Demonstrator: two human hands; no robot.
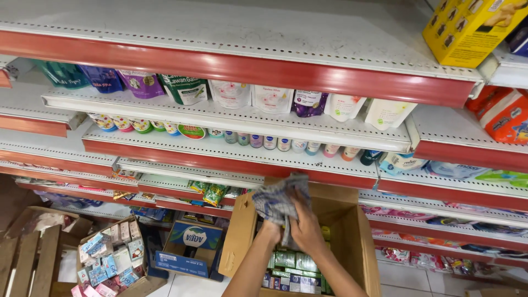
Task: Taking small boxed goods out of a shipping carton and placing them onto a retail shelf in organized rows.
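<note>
Hands meet over an open carton (pixel 360 242); both are clenched on a crumpled grey-and-white cloth (pixel 278 201), the left hand (pixel 270 230) gripping it from below, the right hand (pixel 306 231) closed over its lower edge; the cloth is bunched above the carton's mouth, level with its raised flaps. Inside the carton, green and blue packs (pixel 294 269) lie stacked at the bottom. To the left on the floor sits a small blue box (pixel 190 247), and beside that another open carton filled with little pale blue and pink boxes (pixel 110 258); a wooden crate (pixel 33 258) stands at the far left edge. Behind all this rise red-edged white shelves (pixel 231 159); the lower ones carry green sachets (pixel 212 192); higher up runs a row of small jars (pixel 264 142), some with pastel lids; above them hang refill pouches (pixel 231 93) in purple, green and white. On the top shelf at the right stands a yellow box (pixel 467 27); orange packs (pixel 503 113) lie just below it.
</note>
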